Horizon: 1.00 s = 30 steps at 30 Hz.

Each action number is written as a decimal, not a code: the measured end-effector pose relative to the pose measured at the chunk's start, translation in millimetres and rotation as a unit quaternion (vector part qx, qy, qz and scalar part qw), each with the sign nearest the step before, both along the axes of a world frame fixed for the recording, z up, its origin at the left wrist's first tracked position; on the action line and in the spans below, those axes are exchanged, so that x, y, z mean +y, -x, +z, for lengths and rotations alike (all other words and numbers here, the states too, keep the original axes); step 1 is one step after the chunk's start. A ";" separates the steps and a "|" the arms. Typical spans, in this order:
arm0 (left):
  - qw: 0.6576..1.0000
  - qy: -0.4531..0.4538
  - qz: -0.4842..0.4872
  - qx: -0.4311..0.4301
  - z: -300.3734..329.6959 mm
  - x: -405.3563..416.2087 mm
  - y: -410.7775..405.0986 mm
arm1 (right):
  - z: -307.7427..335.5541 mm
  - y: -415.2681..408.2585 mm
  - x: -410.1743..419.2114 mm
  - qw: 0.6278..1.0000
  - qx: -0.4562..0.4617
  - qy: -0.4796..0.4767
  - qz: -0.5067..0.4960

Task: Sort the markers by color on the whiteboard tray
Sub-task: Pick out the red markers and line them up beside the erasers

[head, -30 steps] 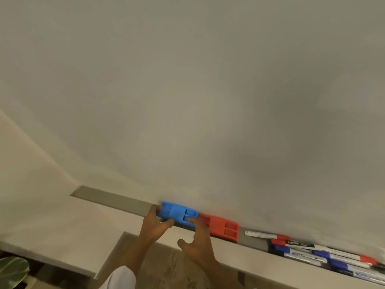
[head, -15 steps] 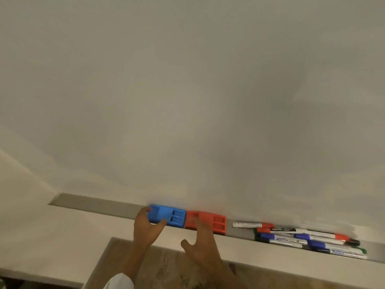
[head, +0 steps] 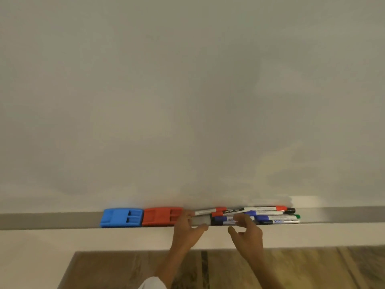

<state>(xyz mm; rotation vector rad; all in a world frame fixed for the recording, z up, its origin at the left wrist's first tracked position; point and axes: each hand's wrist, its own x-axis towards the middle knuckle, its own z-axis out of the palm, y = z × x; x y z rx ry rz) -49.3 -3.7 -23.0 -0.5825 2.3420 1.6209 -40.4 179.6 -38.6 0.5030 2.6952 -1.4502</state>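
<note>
Several markers lie piled on the grey whiteboard tray (head: 52,220), right of centre. A red marker (head: 264,209) and a shorter red-capped marker (head: 206,211) lie at the back, with blue markers (head: 275,217) in front. A green cap (head: 297,216) and a black cap (head: 290,210) show at the pile's right end. My left hand (head: 187,230) is at the pile's left end, fingers and thumb either side of the white end of a front marker (head: 200,221), not closed on it. My right hand (head: 248,232) hovers with spread fingers over the front blue markers.
A blue eraser (head: 121,217) and a red eraser (head: 161,216) sit side by side on the tray, just left of my left hand. The whiteboard (head: 187,101) fills the view above. Below is a pale ledge (head: 104,238) and a wooden surface (head: 312,268).
Both hands have left the two erasers and moved right to the marker pile. The view has shifted right and levelled. The erasers now sit together on the tray.
</note>
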 end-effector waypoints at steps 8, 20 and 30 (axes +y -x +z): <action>0.999 -0.011 -0.011 -0.036 3.6 46.4 8.9 | -5.3 17.7 37.0 0.997 0.039 0.016 -0.066; 0.997 -0.044 -0.008 -0.066 -2.6 69.5 15.0 | -6.3 27.9 30.5 0.999 0.018 0.017 -0.020; 0.996 0.043 0.080 0.005 6.0 25.8 -10.9 | -5.5 -0.4 -29.1 0.990 -0.057 0.130 0.024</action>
